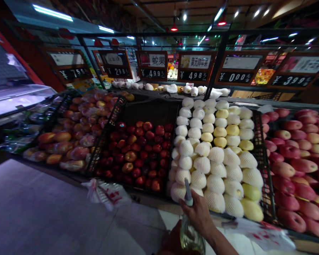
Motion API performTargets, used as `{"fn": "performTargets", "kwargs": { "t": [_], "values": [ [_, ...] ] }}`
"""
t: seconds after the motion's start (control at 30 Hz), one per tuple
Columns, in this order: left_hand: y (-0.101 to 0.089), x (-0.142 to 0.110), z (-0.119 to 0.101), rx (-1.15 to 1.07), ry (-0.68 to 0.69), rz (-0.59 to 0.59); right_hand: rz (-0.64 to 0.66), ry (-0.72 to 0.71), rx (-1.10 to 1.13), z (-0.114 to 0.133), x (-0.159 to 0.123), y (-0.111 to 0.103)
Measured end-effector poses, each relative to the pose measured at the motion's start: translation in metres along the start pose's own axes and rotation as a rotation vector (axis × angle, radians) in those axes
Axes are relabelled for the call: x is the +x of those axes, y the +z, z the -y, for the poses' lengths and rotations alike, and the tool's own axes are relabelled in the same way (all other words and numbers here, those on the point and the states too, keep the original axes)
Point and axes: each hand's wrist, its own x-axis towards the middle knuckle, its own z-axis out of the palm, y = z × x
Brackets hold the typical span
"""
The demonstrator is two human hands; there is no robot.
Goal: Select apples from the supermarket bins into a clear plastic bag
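Note:
My right hand [200,212] is closed round the neck of a clear spray bottle [192,239], just below its grey nozzle. Some pale yellowish liquid shows through the bottle, and the nozzle points up toward the fruit. Left of the bottle, at the bottom edge, is a dark brown shape [172,235]; it may be my left hand, but shadow hides any fingers. Right in front of the bottle are stacked pale yellow apples [251,209], mostly wrapped in white foam nets [216,182]. Dark red apples [140,156] fill the crate to their left.
Pinkish-red apples [295,170] lie at the right, bagged fruit [79,131] at the left. Black crate walls [266,166] divide the rows. Plastic bags [107,193] hang along the front edge. Price signs [195,65] stand above, and grey floor tiles [55,212] lie below.

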Motion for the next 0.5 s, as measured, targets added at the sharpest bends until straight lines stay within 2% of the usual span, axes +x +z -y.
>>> {"fn": "performTargets", "kwargs": {
  "t": [0.17,0.27,0.37,0.5],
  "values": [
    [-0.032,-0.016,0.015,-0.093,0.106,-0.035,0.096,-0.068,0.063,0.032,0.017,0.018],
    [-0.047,-0.026,0.013,-0.068,0.164,-0.107,0.172,-0.116,0.114,0.048,0.034,0.022],
    [-0.048,-0.027,-0.012,0.021,0.200,-0.206,0.165,-0.126,0.053,0.063,0.055,0.026],
    [-0.044,-0.020,-0.056,0.099,0.248,-0.259,0.093,-0.140,-0.014,0.081,0.079,0.034]
  ]
}}
